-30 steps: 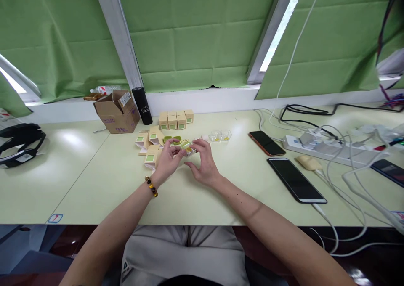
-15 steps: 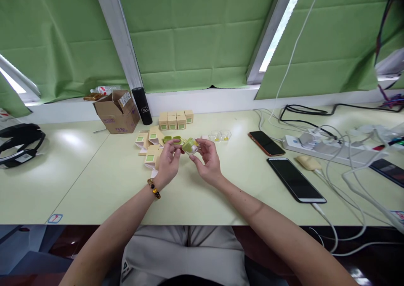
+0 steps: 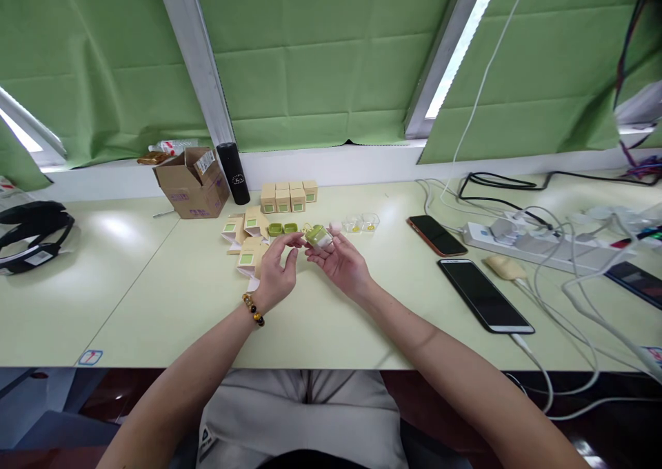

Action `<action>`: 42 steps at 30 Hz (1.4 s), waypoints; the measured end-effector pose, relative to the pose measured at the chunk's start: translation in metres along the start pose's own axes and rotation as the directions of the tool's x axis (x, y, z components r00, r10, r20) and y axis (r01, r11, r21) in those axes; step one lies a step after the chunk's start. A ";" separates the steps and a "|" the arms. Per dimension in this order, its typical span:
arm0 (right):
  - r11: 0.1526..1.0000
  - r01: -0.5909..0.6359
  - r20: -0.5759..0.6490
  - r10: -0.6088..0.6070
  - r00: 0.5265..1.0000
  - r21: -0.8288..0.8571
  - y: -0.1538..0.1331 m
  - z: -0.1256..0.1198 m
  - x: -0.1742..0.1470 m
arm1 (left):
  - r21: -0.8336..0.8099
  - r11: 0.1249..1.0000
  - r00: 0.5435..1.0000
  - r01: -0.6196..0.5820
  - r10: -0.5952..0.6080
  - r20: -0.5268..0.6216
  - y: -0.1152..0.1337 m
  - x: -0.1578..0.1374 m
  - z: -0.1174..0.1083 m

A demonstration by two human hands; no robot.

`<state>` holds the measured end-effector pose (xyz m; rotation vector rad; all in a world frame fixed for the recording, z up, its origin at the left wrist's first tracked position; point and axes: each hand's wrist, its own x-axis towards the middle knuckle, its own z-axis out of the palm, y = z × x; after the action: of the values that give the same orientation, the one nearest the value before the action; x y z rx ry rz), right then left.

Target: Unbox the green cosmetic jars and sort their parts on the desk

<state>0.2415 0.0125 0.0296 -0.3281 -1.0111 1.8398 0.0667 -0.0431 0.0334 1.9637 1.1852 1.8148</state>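
My right hand (image 3: 344,265) holds a small clear container with a green lid (image 3: 317,236), tilted between the thumb and fingers. A thin yellowish loop shows at the lid's left side. My left hand (image 3: 278,270) is just left of it, fingers bent and apart from the thumb, with nothing visible in them; I cannot tell whether a fingertip touches the lid. Beyond my left hand lie two green lids (image 3: 283,229). Behind my right hand stand two clear cups (image 3: 369,221) with something yellow inside, next to a small pale round thing (image 3: 336,227).
Opened small cartons (image 3: 249,254) lie left of my left hand; several closed small boxes (image 3: 283,197) stand behind. Further back are a cardboard box (image 3: 195,192) and a black bottle (image 3: 234,174). Right are two phones (image 3: 485,295), a power strip (image 3: 532,240) and cables. A black headset (image 3: 36,238) lies far left.
My left fingers have drawn slightly back from the container. My right hand has turned palm-up beneath it, and the green lids beyond my left hand show more fully.
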 end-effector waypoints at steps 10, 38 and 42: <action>0.976 -0.217 0.103 0.213 0.972 0.024 0.002 -0.003 0.000 | 0.067 0.995 0.988 0.073 -0.081 0.129 0.002 0.006 -0.005; 0.228 0.537 0.333 -0.576 0.747 -0.812 0.009 0.004 -0.011 | -0.561 0.682 0.873 0.469 -0.455 0.178 -0.004 0.010 0.000; 0.181 0.569 0.395 -0.554 0.733 -0.802 0.011 0.002 -0.011 | -0.526 0.687 0.840 0.501 -0.533 0.105 -0.008 0.010 0.001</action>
<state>0.2387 0.0000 0.0207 -0.4735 -1.8011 0.4352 0.0635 -0.0305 0.0355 1.1183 0.9644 1.6503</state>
